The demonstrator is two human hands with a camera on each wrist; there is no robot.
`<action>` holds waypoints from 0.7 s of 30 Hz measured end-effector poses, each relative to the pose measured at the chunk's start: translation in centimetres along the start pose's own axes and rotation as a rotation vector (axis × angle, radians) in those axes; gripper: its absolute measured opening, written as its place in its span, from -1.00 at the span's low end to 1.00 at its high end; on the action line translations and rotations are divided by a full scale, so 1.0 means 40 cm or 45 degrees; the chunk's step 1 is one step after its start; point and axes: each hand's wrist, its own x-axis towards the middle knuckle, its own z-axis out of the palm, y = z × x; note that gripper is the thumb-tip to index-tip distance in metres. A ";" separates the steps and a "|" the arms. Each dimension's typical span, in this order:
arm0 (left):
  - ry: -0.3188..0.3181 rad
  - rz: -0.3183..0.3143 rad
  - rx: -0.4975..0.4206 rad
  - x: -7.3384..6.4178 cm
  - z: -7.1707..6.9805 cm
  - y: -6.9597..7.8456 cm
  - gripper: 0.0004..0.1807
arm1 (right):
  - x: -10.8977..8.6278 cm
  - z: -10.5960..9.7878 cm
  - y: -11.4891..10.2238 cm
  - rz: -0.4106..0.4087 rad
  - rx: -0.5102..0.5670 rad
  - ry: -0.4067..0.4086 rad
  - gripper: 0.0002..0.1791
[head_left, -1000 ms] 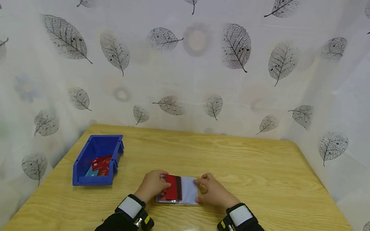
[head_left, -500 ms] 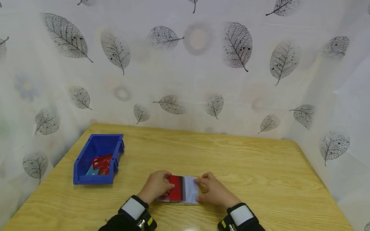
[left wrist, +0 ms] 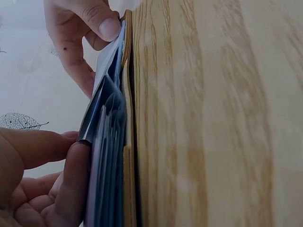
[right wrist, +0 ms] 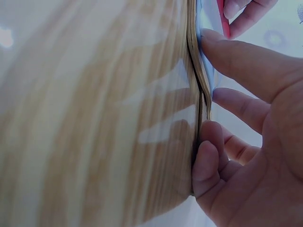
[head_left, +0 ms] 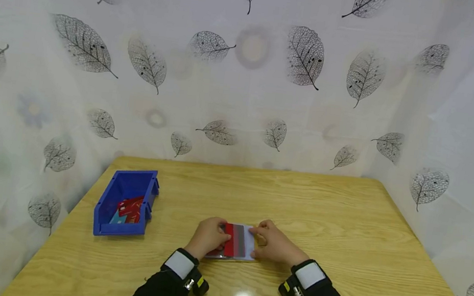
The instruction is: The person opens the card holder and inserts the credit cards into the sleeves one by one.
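Observation:
A card holder with clear plastic sleeves lies open on the wooden table in front of the person. My left hand pinches a red card with a dark stripe between thumb and finger, partway inside a sleeve. In the left wrist view, the sleeve's mouth gapes around the card, and a stack of clear pages stands beneath. My right hand grips the holder's right edge. The right wrist view has its thumb on the sleeve side, other fingers at the brown cover.
On the left of the table stands a blue plastic bin. Several red cards and a teal card lie in it. A leaf-patterned curtain surrounds the table's back and sides.
My left hand has moved to the right with the red card, sliding it deeper across the sleeve toward my right hand. The right hand has stayed in place.

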 end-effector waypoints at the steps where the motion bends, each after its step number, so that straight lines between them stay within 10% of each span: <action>1: -0.002 0.010 -0.006 0.001 0.003 0.001 -0.57 | 0.000 -0.001 -0.001 0.001 0.002 0.001 -0.31; 21: 0.097 0.102 0.294 0.010 0.049 0.029 -0.67 | -0.006 -0.002 -0.014 0.005 0.021 0.024 -0.29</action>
